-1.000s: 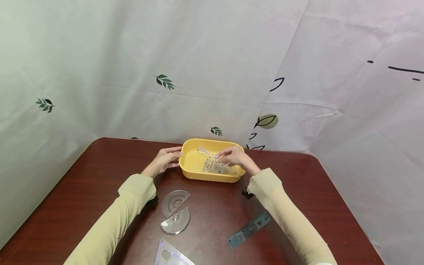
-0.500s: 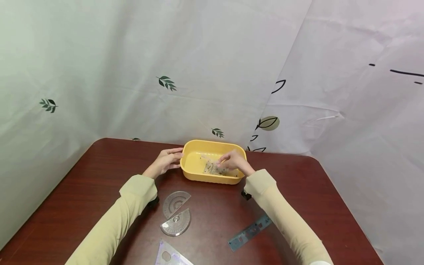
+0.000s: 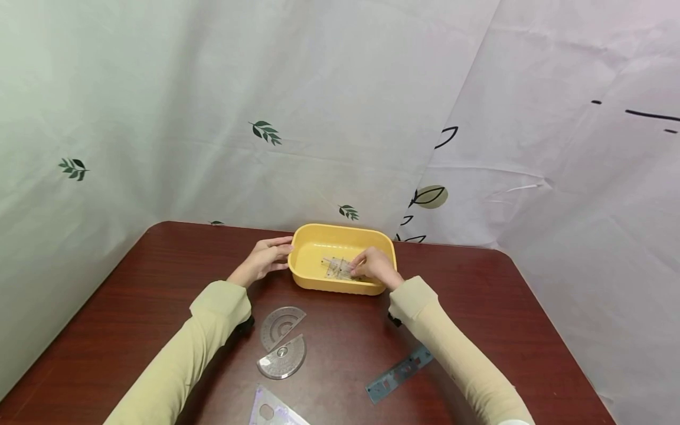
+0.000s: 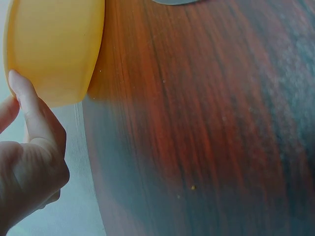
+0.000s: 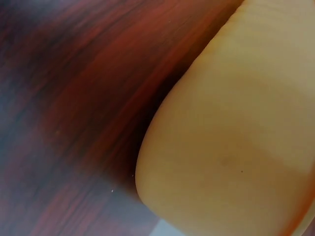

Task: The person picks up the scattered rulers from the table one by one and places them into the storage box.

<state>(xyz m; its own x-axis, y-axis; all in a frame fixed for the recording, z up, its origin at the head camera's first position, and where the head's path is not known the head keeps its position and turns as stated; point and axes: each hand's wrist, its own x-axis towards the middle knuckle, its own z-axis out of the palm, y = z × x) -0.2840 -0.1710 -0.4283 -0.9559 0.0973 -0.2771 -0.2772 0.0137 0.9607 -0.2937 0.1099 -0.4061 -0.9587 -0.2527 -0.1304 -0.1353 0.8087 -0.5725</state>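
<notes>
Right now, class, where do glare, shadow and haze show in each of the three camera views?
Head view: a small bright glint inside the oblong yellow plastic basin; left wrist view: bluish haze and sheen over the reddish-brown wood-grain tabletop; right wrist view: dark shadow beside the basin's edge, surfaces looking soft.

The place appears to be a small corner closed by cloth; which kind of building is around it, I cannot tell. Behind the hands (image 3: 262, 261) (image 3: 374, 267) and to both sides of them are pale, wrinkled sheets (image 3: 340, 100) printed with green leaves (image 3: 267, 133). Below the hands is a dark reddish wood-grain bench (image 3: 180, 277), where the protractors (image 3: 289, 359) and the triangular ruler (image 3: 281, 415), on the near side, suggest a study place.
</notes>
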